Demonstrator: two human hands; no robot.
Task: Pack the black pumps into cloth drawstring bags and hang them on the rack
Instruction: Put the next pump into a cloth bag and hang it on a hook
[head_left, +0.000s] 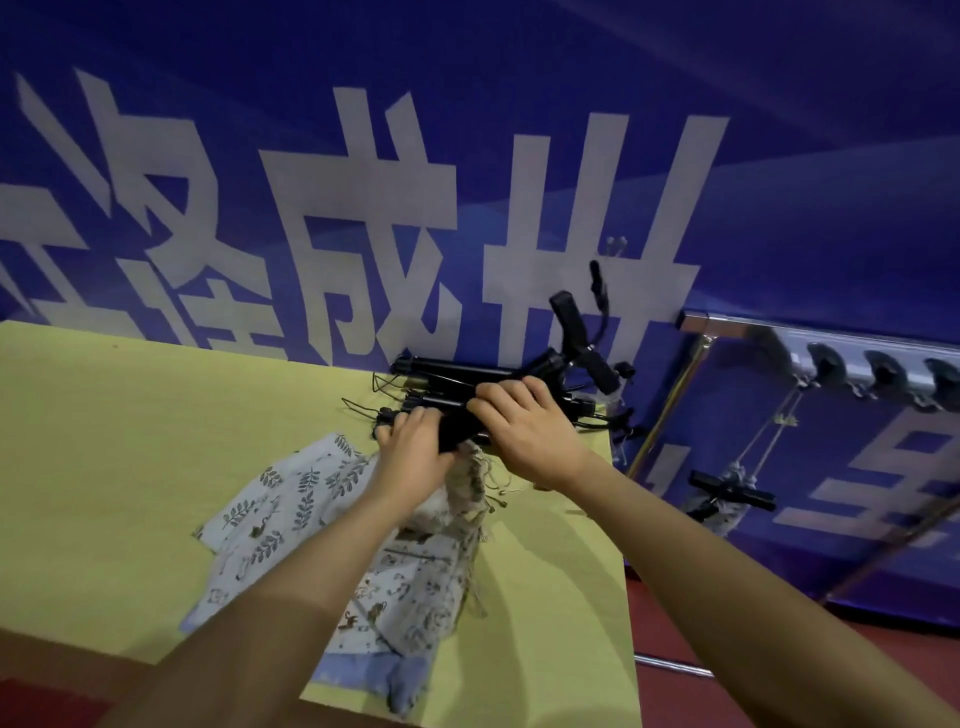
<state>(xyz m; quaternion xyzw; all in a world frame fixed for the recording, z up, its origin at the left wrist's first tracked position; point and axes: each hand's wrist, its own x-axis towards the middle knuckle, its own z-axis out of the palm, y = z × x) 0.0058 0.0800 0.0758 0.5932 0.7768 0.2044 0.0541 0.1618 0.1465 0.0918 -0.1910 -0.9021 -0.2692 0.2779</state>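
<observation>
black pump (457, 434) gripped between left hand (415, 447), right hand (524, 426)

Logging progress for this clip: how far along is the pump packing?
Done: one bagged pump hangs from the rack. In hand: left hand and right hand grip a black pump above the cloth bags. Left: the pump pile on the table.
</observation>
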